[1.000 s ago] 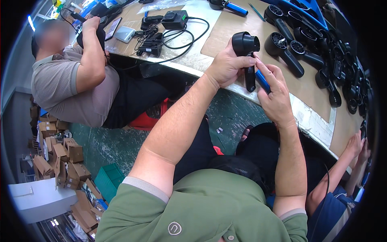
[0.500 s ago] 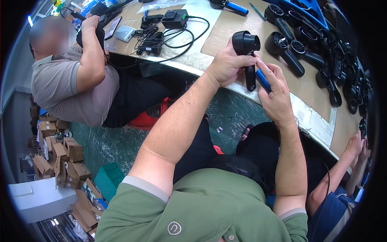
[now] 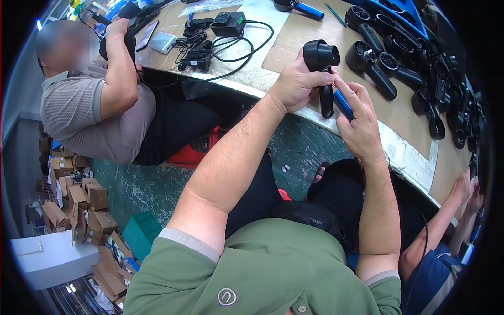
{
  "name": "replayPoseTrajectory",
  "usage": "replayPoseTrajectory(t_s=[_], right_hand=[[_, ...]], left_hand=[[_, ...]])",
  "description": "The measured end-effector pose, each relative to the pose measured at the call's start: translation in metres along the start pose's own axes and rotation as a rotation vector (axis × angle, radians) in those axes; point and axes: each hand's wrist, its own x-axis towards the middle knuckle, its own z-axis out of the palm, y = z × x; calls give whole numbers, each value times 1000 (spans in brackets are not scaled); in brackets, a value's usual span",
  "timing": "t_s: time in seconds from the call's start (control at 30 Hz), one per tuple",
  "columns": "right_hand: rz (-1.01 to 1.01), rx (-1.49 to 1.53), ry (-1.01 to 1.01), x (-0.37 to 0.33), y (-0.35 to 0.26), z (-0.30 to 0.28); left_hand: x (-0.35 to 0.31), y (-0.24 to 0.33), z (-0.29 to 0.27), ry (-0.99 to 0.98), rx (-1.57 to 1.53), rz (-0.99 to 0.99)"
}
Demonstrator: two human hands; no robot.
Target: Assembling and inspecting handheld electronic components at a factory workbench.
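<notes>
My left hand (image 3: 291, 88) is closed around a black handheld fan (image 3: 318, 56), holding it above the table's near edge. The fan has a rounded head with a short round opening facing right, and its handle points down toward me. In my right hand (image 3: 363, 123) is a slim blue-handled tool (image 3: 343, 105), gripped along the fingers. Its tip is hidden by my fingers beside the fan, so I cannot tell its kind. My right index finger reaches up to the fan just below its opening, close to my left thumb.
Black fans with round grilles (image 3: 378, 79) lie right of my hands, beside a heap of similar parts (image 3: 454, 94). A boxy black device (image 3: 228, 23) with cables sits at the left. One co-worker (image 3: 100, 110) sits left; another's arms (image 3: 446, 210) show at right.
</notes>
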Motion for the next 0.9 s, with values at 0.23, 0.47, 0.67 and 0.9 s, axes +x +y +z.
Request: replayPoseTrajectory(t_s=[0.23,0.47,0.67,0.9], right_hand=[[16,11,-7,0,-1,-1],[-4,4,3,0,0,0],[6,3,2,0,0,0],[-1,-1,5,0,1,0]], left_hand=[[-1,1,2,8,14,-5],[-1,1,1,-8,-5,-2],[-1,-2,0,-3,-11,16],[0,0,0,-5,-24,-2]])
